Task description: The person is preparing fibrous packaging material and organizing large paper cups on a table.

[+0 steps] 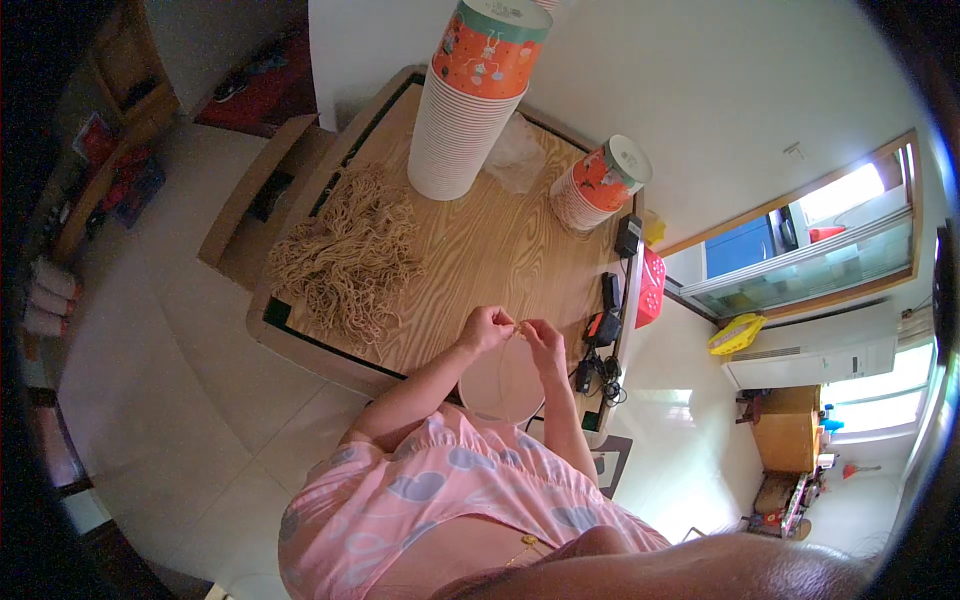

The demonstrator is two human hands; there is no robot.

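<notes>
My left hand (487,328) and my right hand (544,346) meet above the near edge of the table, fingertips pinched close together. Between them is a thin, pale string (518,331), its details too small to make out. A strand seems to hang from it over a round white tub (487,387) beneath my hands, close against my body. To the left lies a big loose heap of tan strings (358,255), spread to the table's edge.
A tall stack of nested paper tubs (462,125) stands upside down at the far side, beside a crumpled clear plastic bag (517,155). Farther right is a shorter tub stack (600,185). Black adapters and cables (600,370) line the right edge. An open cardboard box (262,205) sits left of the table.
</notes>
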